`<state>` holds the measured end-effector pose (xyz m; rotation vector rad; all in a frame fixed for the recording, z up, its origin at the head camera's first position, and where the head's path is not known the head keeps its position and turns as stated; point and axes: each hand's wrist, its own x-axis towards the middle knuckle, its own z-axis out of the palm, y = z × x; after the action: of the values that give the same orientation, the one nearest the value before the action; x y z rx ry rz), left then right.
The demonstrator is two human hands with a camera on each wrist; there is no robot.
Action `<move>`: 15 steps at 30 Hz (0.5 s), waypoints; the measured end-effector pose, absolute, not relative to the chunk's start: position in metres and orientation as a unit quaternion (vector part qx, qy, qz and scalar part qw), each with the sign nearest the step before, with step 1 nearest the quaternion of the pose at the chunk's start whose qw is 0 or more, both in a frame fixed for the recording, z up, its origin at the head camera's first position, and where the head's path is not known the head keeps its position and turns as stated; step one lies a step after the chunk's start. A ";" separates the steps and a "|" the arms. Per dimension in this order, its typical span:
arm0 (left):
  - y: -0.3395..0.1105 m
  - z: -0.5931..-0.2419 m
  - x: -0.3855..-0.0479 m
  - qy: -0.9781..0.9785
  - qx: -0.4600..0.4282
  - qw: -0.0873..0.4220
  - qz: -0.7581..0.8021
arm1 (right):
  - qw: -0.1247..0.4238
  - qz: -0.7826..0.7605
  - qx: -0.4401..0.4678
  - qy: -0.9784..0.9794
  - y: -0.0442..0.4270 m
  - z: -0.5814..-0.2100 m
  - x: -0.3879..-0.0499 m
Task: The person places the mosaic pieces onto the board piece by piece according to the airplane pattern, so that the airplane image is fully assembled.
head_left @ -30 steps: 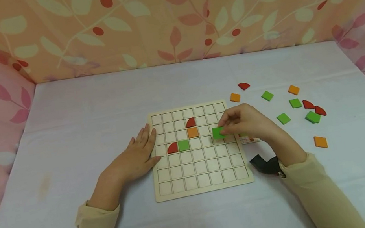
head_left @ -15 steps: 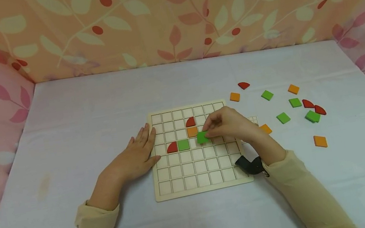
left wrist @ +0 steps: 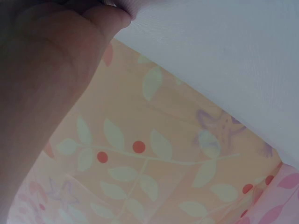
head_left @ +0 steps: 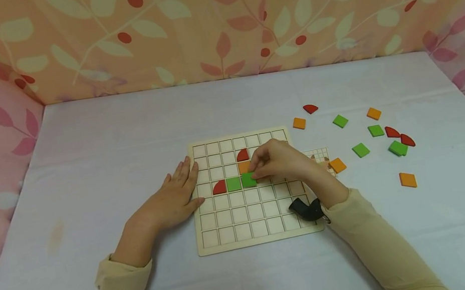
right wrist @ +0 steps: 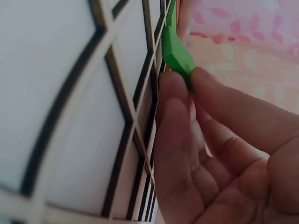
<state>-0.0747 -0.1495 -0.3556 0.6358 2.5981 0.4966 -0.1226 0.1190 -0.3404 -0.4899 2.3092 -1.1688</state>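
Note:
A wooden grid board (head_left: 226,219) lies on the table. My right hand (head_left: 278,160) pinches a green square tile (head_left: 248,180) between thumb and fingers over a cell, just right of a green tile (head_left: 233,184) set in the grid. In the right wrist view the pinched tile (right wrist: 176,52) looks tilted at the grid, held by my hand (right wrist: 224,149). A red quarter-round piece (head_left: 219,187) and, higher up, an orange tile (head_left: 243,167) below another red piece (head_left: 242,155) sit in cells. My left hand (head_left: 173,200) rests flat, fingers extended, at the board's left edge.
Right of the board lie a small printed grid card (head_left: 320,154), partly hidden by my right arm, an orange tile (head_left: 337,165), and several loose green, orange and red pieces (head_left: 360,150). A black device (head_left: 306,209) is at my right wrist. Patterned cloth (head_left: 178,32) stands behind the table.
My right hand has moved left across the board with the green tile, from its right side to the cell beside the set green tile. The left hand has stayed still.

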 end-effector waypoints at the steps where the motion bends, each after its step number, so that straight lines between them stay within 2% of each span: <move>1: -0.149 -0.356 -0.074 0.934 0.228 0.210 0.179 | 0.252 -0.425 -0.181 0.850 0.118 -0.341 -0.123; 15: -0.150 -0.356 -0.076 0.934 0.224 0.214 0.176 | 0.258 -0.395 -0.156 0.868 0.116 -0.341 -0.124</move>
<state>-0.0758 -0.1502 -0.3563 0.6226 2.5925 0.4896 -0.1237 0.1157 -0.3413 -0.4236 2.3530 -1.0725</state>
